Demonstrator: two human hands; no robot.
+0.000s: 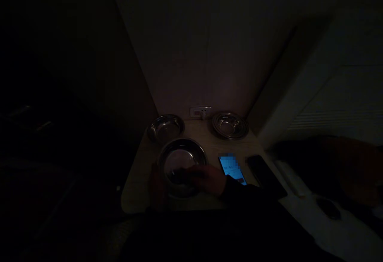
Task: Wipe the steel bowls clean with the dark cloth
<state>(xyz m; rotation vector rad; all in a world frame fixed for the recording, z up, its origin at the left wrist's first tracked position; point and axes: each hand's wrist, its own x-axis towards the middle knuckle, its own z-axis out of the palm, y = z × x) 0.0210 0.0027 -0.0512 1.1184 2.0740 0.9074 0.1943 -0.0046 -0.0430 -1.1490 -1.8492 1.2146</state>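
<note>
The scene is very dark. A round, shiny steel bowl (181, 158) sits near the front of a small wooden table. My left hand (157, 188) grips its left rim, with the fingers mostly lost in shadow. Over the bowl's front right side reaches my right hand (206, 178), its fingers closed on a dark, soft-looking lump (178, 175) against the inside of the bowl. The dimness hides what this lump is.
Behind stand another steel bowl (165, 128) at the left and stacked steel bowls (229, 127) at the right. A lit phone (232, 170) and a dark flat device (266, 177) lie on the wooden table (134, 190). A socket (200, 112) is on the wall.
</note>
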